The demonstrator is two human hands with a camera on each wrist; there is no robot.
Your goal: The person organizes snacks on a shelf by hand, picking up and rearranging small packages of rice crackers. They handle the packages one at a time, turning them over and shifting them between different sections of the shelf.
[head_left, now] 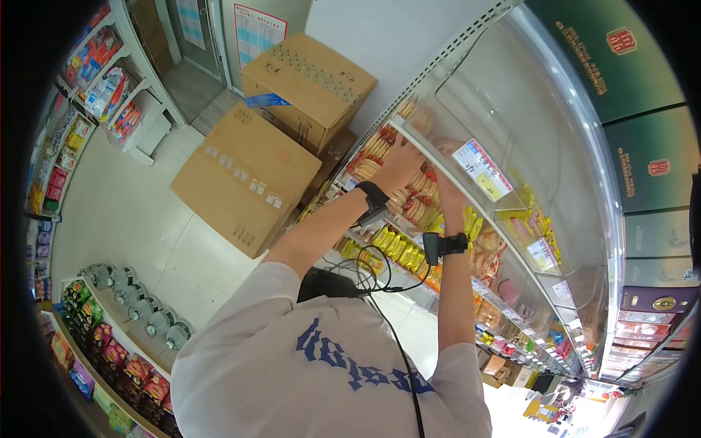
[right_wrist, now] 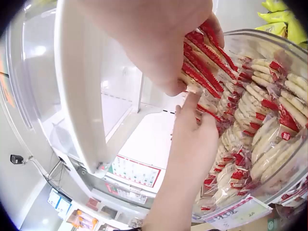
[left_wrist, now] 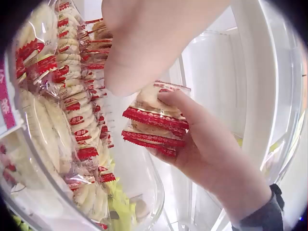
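Observation:
Red-and-clear biscuit packets stand in rows in a clear shelf bin. The right hand grips several packets with its thumb over the top one, as the left wrist view shows. Seen from the right wrist, this hand has the packets edge-up above the bin rows. The left hand is beside it over the bin; its bent fingers touch packet ends below the right hand in the right wrist view. What its fingertips hold is hidden. In the left wrist view the left hand also hides its own fingers.
A white shelf edge with price tags crosses over the forearms' right. Yellow packets lie lower on the shelf. Two cardboard boxes stand at the left, and black cables hang between the arms.

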